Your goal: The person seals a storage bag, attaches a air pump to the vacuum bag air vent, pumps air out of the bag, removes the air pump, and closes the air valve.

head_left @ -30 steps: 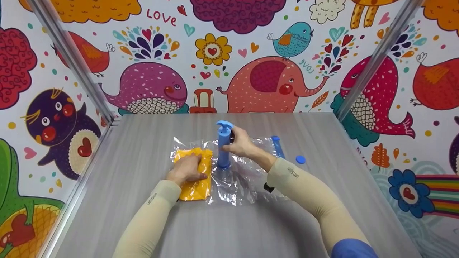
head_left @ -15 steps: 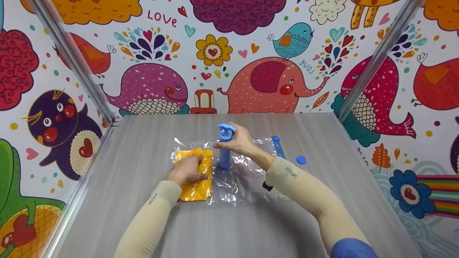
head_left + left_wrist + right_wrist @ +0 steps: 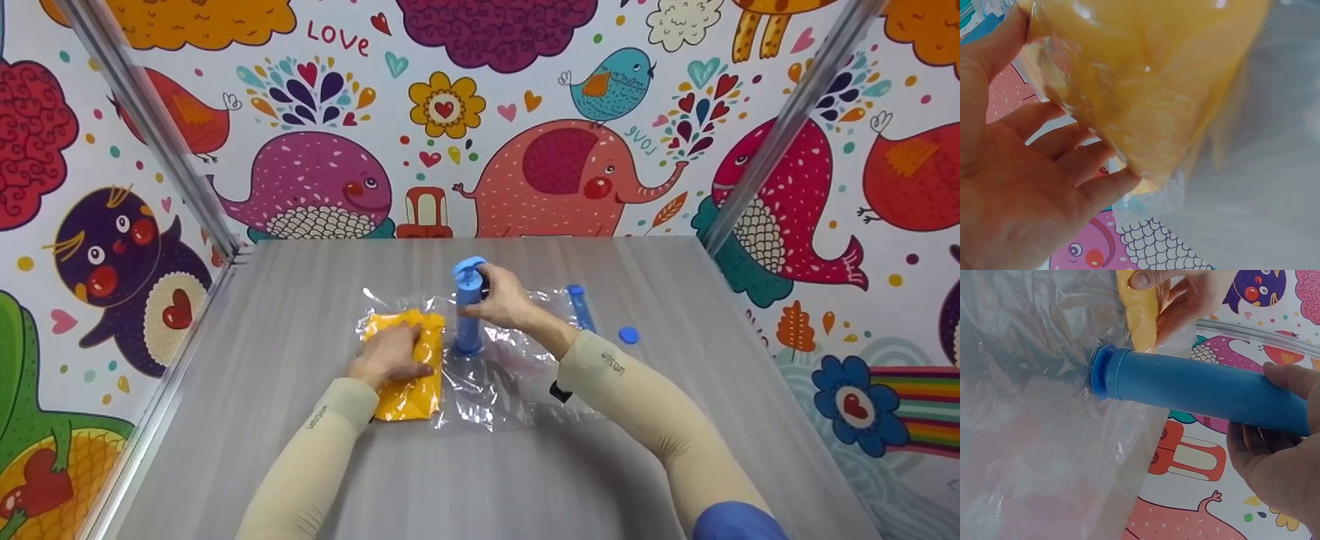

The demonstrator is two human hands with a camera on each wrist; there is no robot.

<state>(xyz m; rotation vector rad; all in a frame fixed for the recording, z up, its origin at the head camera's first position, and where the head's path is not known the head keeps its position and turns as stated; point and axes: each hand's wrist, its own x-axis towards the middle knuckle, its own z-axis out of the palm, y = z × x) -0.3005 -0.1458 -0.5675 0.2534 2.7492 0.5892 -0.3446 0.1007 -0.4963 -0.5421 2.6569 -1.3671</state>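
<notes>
A clear plastic vacuum bag [image 3: 487,409] lies on the table with a yellow folded item [image 3: 409,405] inside its left end. My left hand [image 3: 390,354] rests on that yellow part; in the left wrist view its thumb and fingertips touch the edge of the yellow item [image 3: 1145,84] through the film. My right hand [image 3: 506,300] grips the barrel of a blue hand pump [image 3: 469,330], which stands upright on the bag. In the right wrist view the pump [image 3: 1196,382] meets a blue round valve [image 3: 1100,371] on the film, thumb on one side and fingers on the other.
A round blue cap [image 3: 628,334] lies on the grey table [image 3: 480,480] right of the bag. A blue strip [image 3: 580,306] runs along the bag's right end. Metal posts [image 3: 180,165] and cartoon-printed walls [image 3: 442,37] enclose the table.
The pump's blue top handle has turned, and the right hand has shifted slightly on the barrel, up and then back down. The left hand and the bag stay put.
</notes>
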